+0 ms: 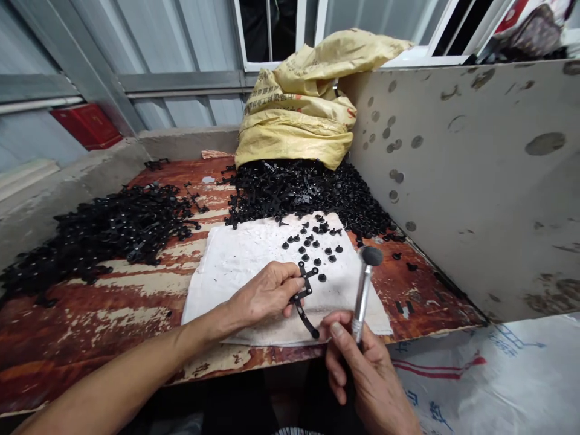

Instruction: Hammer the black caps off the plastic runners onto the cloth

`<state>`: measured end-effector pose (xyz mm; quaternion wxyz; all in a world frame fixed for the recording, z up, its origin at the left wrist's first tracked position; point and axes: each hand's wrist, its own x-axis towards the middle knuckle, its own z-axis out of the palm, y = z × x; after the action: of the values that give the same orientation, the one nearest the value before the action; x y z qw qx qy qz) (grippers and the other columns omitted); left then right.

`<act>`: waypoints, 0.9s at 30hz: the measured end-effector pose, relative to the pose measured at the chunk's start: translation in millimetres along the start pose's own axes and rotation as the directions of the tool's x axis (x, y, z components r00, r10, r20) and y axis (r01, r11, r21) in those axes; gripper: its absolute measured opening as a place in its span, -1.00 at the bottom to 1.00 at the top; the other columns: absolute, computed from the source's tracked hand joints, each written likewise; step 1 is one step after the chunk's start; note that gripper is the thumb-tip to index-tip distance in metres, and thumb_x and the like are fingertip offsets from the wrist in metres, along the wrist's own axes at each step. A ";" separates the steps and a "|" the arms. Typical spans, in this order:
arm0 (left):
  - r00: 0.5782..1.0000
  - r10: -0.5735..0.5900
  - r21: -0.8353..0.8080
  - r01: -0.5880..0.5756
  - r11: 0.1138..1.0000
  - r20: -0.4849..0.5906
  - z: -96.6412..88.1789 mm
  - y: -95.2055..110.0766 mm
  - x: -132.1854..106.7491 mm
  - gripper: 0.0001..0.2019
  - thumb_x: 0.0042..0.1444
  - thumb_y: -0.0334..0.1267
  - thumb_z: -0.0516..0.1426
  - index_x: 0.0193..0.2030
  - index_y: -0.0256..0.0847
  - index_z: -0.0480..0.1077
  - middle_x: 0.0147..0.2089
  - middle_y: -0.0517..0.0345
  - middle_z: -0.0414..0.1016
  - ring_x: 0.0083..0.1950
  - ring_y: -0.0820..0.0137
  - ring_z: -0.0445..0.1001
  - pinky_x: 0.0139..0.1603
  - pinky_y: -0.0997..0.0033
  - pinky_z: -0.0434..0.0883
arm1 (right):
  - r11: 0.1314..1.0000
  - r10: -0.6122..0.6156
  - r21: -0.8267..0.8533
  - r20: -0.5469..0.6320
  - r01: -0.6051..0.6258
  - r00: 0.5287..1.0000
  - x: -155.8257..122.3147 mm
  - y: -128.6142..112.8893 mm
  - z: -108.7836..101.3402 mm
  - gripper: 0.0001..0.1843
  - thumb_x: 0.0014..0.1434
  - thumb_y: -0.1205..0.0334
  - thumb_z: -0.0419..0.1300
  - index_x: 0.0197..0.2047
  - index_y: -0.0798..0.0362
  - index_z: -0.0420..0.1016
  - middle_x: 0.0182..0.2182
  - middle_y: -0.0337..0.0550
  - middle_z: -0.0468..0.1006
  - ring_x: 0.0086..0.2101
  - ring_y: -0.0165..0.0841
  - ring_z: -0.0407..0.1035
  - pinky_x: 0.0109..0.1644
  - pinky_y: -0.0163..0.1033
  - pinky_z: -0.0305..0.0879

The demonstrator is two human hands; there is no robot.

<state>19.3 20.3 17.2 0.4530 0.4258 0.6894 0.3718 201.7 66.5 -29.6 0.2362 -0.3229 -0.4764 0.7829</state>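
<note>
My left hand (265, 294) pinches a black cross-shaped plastic piece (304, 295) against a white cloth (235, 260) on the worn red bench. My right hand (362, 374) grips the handle of a small metal hammer (366, 279), its round head raised just right of the piece. Several small black round caps (317, 248) lie scattered on the cloth beyond my fingers.
A heap of black cross pieces (113, 226) lies at the left, and another black pile (312, 190) sits in front of a yellow sack (299, 109). A grey spotted board (475, 181) walls the right side. A printed white sack (498, 374) lies at lower right.
</note>
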 end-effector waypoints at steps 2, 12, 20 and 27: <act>0.999 0.052 -0.015 -0.052 0.999 0.011 0.0 -2.2 7.2 -0.75 0.19 -0.18 0.00 -0.47 -0.23 0.25 -0.55 0.25 0.37 -0.65 0.61 0.18 -0.59 0.57 0.10 | 0.998 -0.062 -0.029 -0.084 0.060 0.995 -0.1 -2.4 -14.3 -0.58 0.06 -0.14 0.31 -0.24 0.04 0.42 -0.46 -0.27 0.48 -0.69 -0.59 0.11 -0.73 -0.46 0.14; 0.997 -0.061 -0.107 0.065 0.992 0.040 7.5 8.2 25.8 -0.77 0.16 -0.28 0.02 -0.51 -0.27 0.26 -0.53 0.18 0.44 -0.74 0.67 0.16 -0.68 0.59 0.01 | 0.999 -0.018 -0.031 -0.147 0.013 0.989 -0.5 2.3 -51.3 -0.56 0.08 -0.13 0.30 -0.16 0.03 0.43 -0.56 -0.32 0.43 -0.72 -0.58 0.08 -0.75 -0.46 0.11; 0.998 -0.061 -0.134 0.065 0.989 0.032 9.6 4.0 29.2 -0.74 0.20 -0.31 0.00 -0.52 -0.26 0.25 -0.54 0.19 0.42 -0.74 0.69 0.15 -0.69 0.60 -0.02 | 1.000 -0.012 -0.014 -0.122 0.010 0.992 2.0 4.4 -53.6 -0.60 0.09 -0.11 0.30 -0.16 0.03 0.43 -0.57 -0.33 0.43 -0.73 -0.59 0.07 -0.75 -0.47 0.10; 0.994 -0.093 -0.144 0.100 0.984 0.049 8.4 8.4 29.4 -0.73 0.21 -0.29 0.03 -0.52 -0.27 0.26 -0.53 0.19 0.43 -0.74 0.70 0.17 -0.72 0.61 -0.03 | 1.000 -0.009 -0.003 -0.118 0.009 0.993 3.5 6.0 -54.8 -0.60 0.09 -0.11 0.29 -0.17 0.01 0.43 -0.59 -0.35 0.43 -0.75 -0.60 0.05 -0.76 -0.48 0.07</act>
<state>22.6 51.5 13.1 0.5149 0.3651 0.6704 0.3901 239.0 98.8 -54.4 0.2670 -0.3669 -0.4640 0.7608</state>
